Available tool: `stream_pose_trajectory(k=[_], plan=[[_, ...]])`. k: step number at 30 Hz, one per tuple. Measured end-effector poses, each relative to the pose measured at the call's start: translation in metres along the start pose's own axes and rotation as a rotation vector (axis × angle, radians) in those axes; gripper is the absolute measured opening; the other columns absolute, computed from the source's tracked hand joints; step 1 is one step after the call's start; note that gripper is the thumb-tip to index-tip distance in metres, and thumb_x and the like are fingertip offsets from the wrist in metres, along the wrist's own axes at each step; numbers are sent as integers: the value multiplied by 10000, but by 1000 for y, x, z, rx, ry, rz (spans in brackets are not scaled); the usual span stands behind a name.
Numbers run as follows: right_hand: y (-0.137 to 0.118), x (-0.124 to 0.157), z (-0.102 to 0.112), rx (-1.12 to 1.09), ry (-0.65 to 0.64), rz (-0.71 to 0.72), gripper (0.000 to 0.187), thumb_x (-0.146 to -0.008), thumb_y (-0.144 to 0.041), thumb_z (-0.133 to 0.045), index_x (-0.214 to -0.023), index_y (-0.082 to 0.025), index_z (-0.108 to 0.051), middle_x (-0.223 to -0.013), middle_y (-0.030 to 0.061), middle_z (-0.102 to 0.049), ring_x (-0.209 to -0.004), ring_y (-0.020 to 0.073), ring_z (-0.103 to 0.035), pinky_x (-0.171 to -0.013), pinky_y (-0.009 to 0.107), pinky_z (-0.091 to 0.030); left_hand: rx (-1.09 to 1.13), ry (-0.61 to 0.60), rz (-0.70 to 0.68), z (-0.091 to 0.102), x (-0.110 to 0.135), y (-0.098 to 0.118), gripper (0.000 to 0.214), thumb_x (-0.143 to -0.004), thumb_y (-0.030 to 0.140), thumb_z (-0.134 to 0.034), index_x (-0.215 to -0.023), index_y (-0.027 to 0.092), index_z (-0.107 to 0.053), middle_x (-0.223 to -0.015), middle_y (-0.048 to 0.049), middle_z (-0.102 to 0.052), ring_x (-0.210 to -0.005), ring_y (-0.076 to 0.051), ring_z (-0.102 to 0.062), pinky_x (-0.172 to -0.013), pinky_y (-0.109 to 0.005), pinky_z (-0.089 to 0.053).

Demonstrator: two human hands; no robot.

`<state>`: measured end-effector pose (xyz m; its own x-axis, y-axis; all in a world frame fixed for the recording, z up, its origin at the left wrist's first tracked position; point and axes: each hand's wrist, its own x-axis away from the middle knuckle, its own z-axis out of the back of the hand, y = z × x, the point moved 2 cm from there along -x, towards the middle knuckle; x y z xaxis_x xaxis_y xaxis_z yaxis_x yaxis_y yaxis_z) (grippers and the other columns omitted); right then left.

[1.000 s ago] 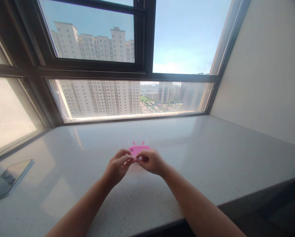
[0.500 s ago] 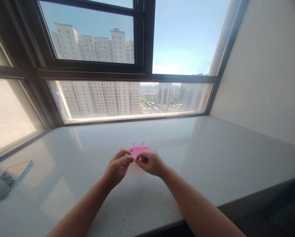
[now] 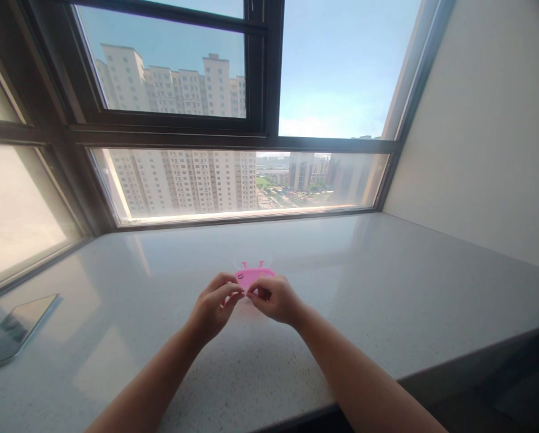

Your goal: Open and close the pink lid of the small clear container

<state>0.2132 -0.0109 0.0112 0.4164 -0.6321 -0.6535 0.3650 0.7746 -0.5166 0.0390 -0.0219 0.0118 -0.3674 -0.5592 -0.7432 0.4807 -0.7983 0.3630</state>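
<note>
The left hand and the right hand meet over the tabletop, fingers curled, pinching the near edge of a small pink thing. It sits just behind the fingers. A flat phone lies far left.

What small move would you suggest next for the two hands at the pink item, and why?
Probably keep the pinch and ease the fingertips slowly apart. The left hand and right hand meet fingertip to fingertip at the near edge of the pink item on the countertop; what they pinch is too small to tell.
</note>
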Motion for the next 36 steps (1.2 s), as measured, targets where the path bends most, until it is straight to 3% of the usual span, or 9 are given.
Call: stream_pose_trajectory(k=[36], plan=[[0, 1, 0, -35, 12, 2, 154, -767, -197, -538, -813, -120, -662, -473, -49, -432, -421, 60, -346, -439, 178, -296, 23, 19, -10, 1, 0, 1, 129, -810, 145, -580, -916, 187, -639, -915, -54, -563, -644, -86, -507, -524, -194, -448]])
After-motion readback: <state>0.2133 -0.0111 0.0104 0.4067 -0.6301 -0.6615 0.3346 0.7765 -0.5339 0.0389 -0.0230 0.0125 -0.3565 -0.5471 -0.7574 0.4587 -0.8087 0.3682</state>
